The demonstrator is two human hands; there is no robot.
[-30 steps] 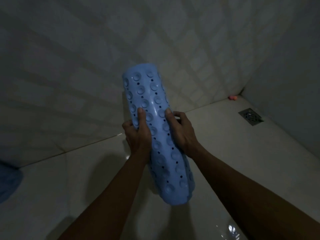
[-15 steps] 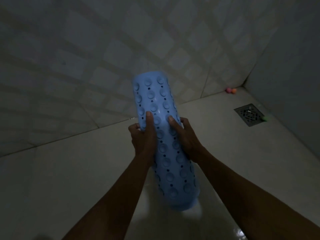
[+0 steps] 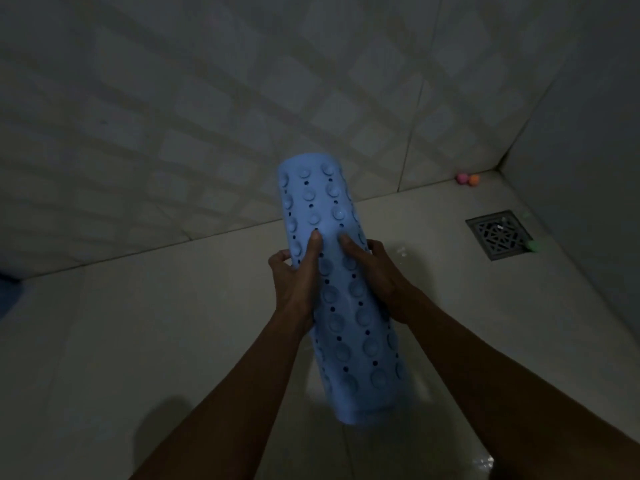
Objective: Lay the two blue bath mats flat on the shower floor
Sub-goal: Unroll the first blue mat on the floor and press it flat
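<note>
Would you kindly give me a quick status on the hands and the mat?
Left hand and right hand both grip the rolled blue rubber bath mat, held above the shower floor. Not yet unrolled. Floor drain far right.

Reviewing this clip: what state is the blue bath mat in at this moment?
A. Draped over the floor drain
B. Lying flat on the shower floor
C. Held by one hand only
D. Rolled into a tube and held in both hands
D: the blue bath mat is curled into a tube, suction cups outward, gripped by the left hand and the right hand above the shower floor.
</note>
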